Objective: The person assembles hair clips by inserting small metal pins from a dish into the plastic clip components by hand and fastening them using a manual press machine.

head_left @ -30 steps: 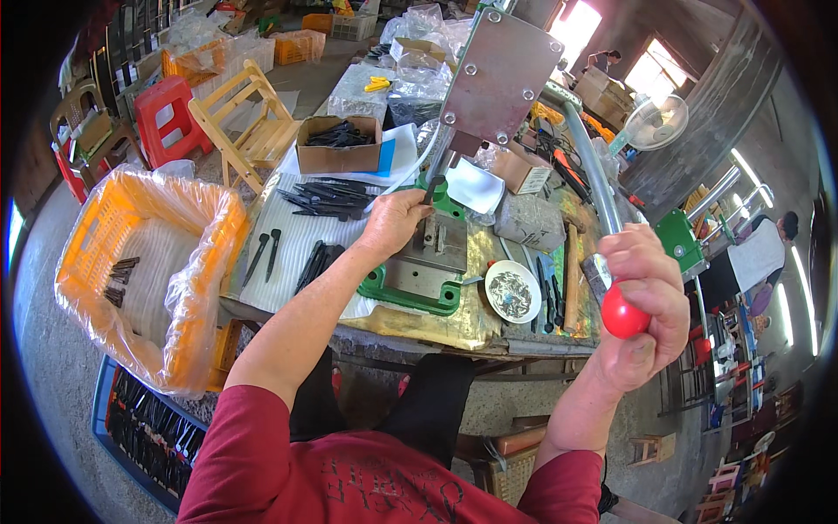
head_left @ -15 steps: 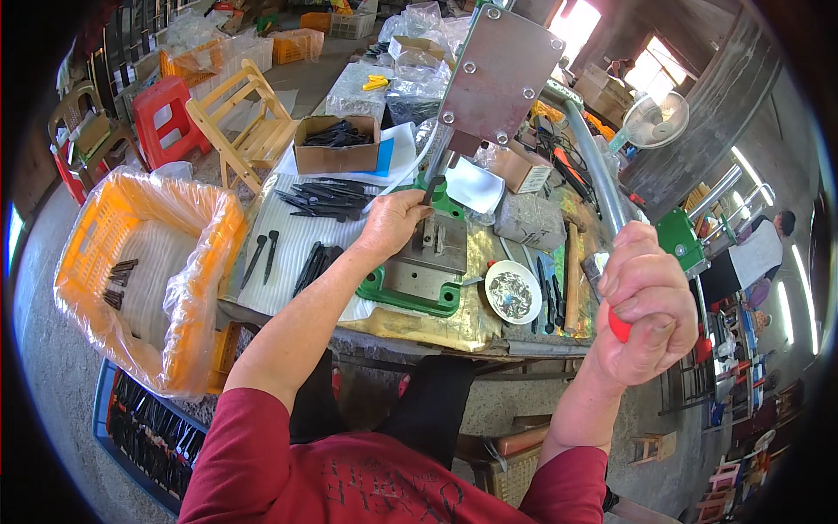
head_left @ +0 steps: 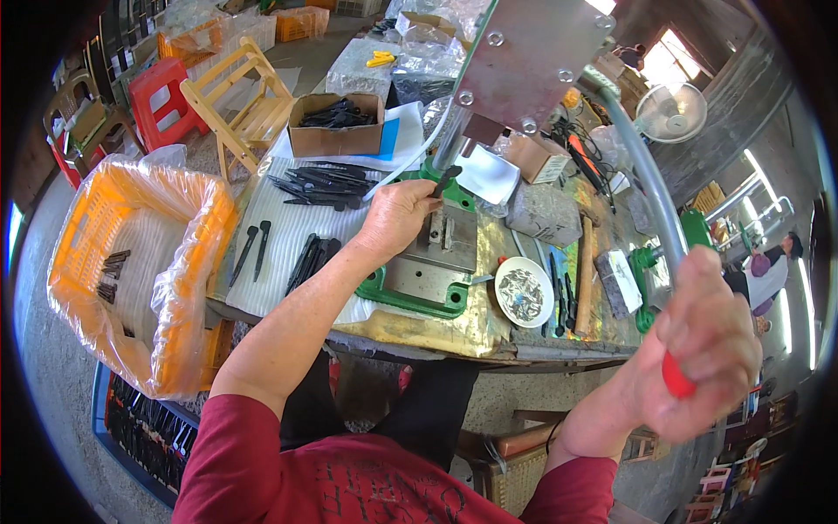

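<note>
My left hand (head_left: 397,217) pinches a slim black plastic part (head_left: 448,179) with a rounded end, tilted over the steel fixture (head_left: 443,240) of a hand press. The press's green base (head_left: 419,301) stands on the bench, and its metal head plate (head_left: 534,63) rises above. My right hand (head_left: 703,349), smeared by motion, is wrapped round the red grip (head_left: 676,377) of the press's long steel lever (head_left: 650,175). To the left of the press lie a pile of black parts (head_left: 323,185), a smaller bundle (head_left: 312,262) and two separate ones (head_left: 262,251). A white bowl (head_left: 524,293) holds small metal pieces.
A cardboard box (head_left: 336,138) of black parts stands at the back. Left of the bench is a plastic-lined orange crate (head_left: 205,262); a blue crate (head_left: 144,437) sits below it. Wooden-handled hammer (head_left: 585,271), stone block (head_left: 543,214) and grey block (head_left: 618,284) lie to the right.
My right hand has moved right and lower in the picture with the lever grip. The black part in my left hand now tilts with its rounded end showing. The whole view has shifted slightly.
</note>
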`<action>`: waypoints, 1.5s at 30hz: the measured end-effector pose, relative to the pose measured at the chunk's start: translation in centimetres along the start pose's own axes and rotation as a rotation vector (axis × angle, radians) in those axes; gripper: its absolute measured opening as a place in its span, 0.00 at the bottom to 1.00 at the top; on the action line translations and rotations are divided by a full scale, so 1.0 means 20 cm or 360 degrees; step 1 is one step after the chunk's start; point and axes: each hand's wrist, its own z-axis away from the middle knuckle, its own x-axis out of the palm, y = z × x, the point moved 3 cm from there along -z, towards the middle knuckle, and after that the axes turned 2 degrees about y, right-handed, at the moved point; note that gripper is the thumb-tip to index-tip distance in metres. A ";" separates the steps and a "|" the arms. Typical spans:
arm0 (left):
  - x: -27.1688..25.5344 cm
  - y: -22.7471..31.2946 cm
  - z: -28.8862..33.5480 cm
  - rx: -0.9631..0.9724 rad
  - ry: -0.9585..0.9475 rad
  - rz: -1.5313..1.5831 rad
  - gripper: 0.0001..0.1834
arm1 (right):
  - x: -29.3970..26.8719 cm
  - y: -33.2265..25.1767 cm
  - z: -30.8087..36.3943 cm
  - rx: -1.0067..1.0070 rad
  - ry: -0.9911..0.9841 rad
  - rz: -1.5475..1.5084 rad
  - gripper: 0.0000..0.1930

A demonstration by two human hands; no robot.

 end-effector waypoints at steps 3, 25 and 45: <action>0.02 0.09 -0.02 0.0210 -0.0070 -0.0098 0.06 | 0.14 0.12 0.41 -0.0038 -0.0032 0.0571 0.09; 0.01 0.00 0.00 0.0200 0.0023 -0.0068 0.06 | 0.08 0.01 0.23 0.0038 0.0099 0.0216 0.15; 0.00 0.04 0.00 0.0278 0.0049 -0.0103 0.04 | 0.02 -0.06 0.11 0.0138 0.0230 -0.0003 0.19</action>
